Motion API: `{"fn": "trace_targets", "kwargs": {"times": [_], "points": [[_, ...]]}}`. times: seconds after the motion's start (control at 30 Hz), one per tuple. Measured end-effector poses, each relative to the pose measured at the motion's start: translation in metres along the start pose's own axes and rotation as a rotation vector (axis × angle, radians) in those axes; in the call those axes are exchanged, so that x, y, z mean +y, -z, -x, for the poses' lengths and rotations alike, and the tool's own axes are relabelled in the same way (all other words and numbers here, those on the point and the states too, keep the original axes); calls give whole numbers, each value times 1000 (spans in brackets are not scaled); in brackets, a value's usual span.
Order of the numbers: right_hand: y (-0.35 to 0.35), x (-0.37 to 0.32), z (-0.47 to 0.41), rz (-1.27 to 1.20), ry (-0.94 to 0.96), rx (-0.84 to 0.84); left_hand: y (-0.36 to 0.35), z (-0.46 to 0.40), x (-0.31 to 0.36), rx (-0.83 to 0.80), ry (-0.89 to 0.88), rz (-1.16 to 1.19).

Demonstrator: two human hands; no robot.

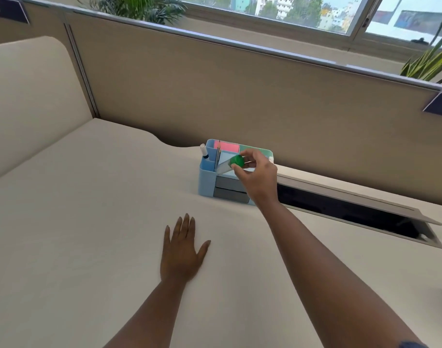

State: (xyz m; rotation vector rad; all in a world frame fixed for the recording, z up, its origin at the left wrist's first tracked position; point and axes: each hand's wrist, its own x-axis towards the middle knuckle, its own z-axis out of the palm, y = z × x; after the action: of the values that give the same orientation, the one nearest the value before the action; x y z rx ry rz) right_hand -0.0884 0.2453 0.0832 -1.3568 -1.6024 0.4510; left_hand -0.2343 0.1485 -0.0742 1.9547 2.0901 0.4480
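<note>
Office cubicle setup: a pale beige bench (pixel 89 197) with a tan partition (pixel 214 96) along the far side, plus a window (pixel 290 11) and some plants (pixel 139 6) behind it. At the far middle of the bench sits a light blue desk organiser (pixel 205 178). It's got a white marker (pixel 204 150) standing in its left slot, pencils (pixel 217 156) next to that, pink sticky notes (pixel 228 146) at the far side and grey drawers (pixel 227 189) on the near face. The right grip (pixel 258 177) is pinched, thumb and fingertips, round the cap end of a green-capped tube (pixel 237 161). The tube is tilted, with its pale body slanting down-left over the organiser's middle section; can't tell if it touches anything inside. The left grip (pixel 182 252) lies spread flat, palm down on the bench, nearer than the organiser, holding nothing. Right of the organiser, a cable hatch (pixel 353 209) in the bench is propped open.
</note>
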Motion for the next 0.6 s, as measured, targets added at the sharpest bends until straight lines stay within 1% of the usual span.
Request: {"fn": "trace_targets", "kwargs": {"times": [0.13,0.27,0.6], "points": [[-22,-3,-8,59,84,-54,-3,0,-3,27,-6,5],[-35,0,-13,164,124,-126,-6,0,-2,43,-11,-1],[-56,10,-20,376,104,-286,-4,-1,-2,37,-9,3]]}}
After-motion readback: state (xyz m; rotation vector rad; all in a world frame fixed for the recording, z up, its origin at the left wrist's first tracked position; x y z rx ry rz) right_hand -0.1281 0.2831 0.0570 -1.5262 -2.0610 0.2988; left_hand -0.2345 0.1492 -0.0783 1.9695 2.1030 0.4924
